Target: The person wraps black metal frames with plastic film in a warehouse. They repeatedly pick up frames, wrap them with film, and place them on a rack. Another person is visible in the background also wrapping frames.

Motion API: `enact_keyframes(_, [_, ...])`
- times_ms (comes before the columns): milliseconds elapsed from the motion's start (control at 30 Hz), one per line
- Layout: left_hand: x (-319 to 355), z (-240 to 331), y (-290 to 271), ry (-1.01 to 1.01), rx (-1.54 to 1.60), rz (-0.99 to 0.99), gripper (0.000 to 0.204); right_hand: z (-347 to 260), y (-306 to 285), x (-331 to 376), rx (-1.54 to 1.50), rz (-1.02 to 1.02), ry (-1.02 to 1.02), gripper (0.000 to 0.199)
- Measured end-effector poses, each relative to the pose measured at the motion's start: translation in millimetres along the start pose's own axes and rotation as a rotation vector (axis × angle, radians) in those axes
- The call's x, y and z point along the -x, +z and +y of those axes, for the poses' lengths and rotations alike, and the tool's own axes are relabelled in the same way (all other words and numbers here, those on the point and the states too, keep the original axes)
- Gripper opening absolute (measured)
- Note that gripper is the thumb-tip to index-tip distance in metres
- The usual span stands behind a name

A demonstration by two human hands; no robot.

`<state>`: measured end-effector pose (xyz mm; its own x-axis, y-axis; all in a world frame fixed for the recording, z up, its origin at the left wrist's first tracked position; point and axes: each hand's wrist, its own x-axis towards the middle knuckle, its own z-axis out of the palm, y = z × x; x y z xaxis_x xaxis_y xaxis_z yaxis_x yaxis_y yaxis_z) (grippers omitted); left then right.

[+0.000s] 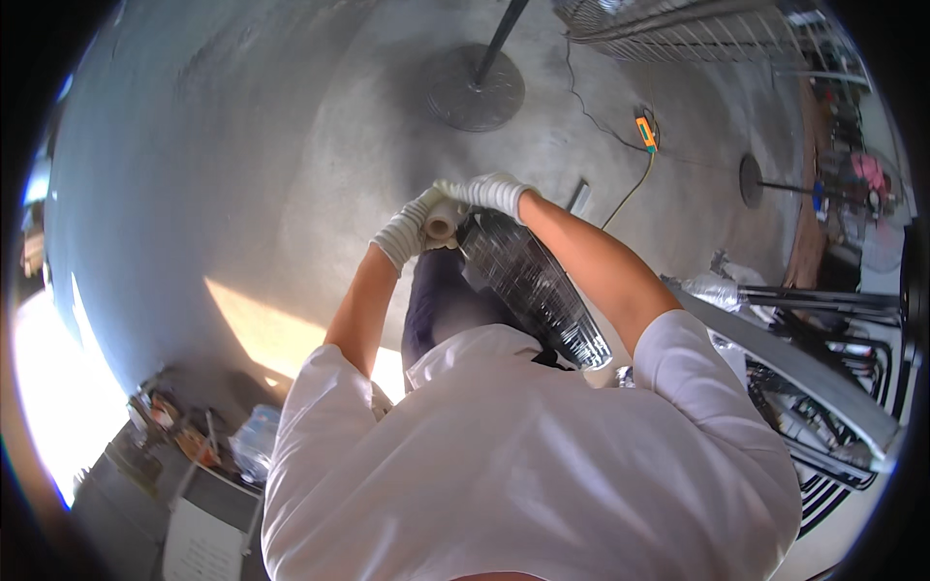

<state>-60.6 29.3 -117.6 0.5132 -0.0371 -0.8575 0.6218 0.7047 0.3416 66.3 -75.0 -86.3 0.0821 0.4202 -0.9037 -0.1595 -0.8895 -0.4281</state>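
Note:
My left hand point(407, 229), in a whitish knit glove, is closed around a pale roll of stretch film point(441, 226). The hollow round end of its core faces me. My right hand point(492, 195), gloved alike, reaches over the far side of the roll, and its curled fingers meet those of the left. Their fingertips are partly hidden. Just right of the roll, below my right forearm, a long dark bundle point(531, 281) wrapped in shiny clear film slants toward my body. The bundle's contents cannot be made out.
Ahead on the grey floor stands a round black base point(476, 87) with a pole. A wire rack point(678, 34) is at the far right. An orange device point(646, 134) lies with cords. Black metal frames point(833, 378) crowd my right; a cluttered grey cabinet point(208, 504) is lower left.

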Motion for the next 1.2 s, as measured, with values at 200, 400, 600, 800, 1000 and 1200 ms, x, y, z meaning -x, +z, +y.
enact_keyframes(200, [-14.6, 8.8, 5.0, -0.070, 0.020, -0.222, 0.037, -19.7, -3.1, -3.9, -0.355, 0.097, 0.021, 0.036])
enact_keyframes(400, [-86.6, 17.0, -29.1, 0.209, -0.870, -0.254, 0.017, 1.2, -27.4, -8.2, -0.632, -0.206, 0.022, 0.037])
enact_keyframes(600, [-243.1, -109.5, 19.5, 0.532, -1.058, -0.220, 0.025, -6.9, -47.4, -7.9, -0.632, -0.162, 0.147, 0.047])
enact_keyframes(800, [-153.8, -45.3, 28.7, 0.710, -0.953, -0.657, 0.030, -16.0, -80.0, 0.6, -0.075, 0.036, 0.232, 0.054])
enact_keyframes(1000, [-135.3, -39.5, 31.8, 0.578, -0.848, -0.473, 0.031, 102.5, -85.3, -13.0, -0.296, -0.171, 0.325, 0.036])
enact_keyframes(1200, [-55.7, -87.4, 1.5, 0.109, -0.103, 0.599, 0.031, 158.0, 19.1, -8.5, -0.889, -0.216, 0.340, 0.033])
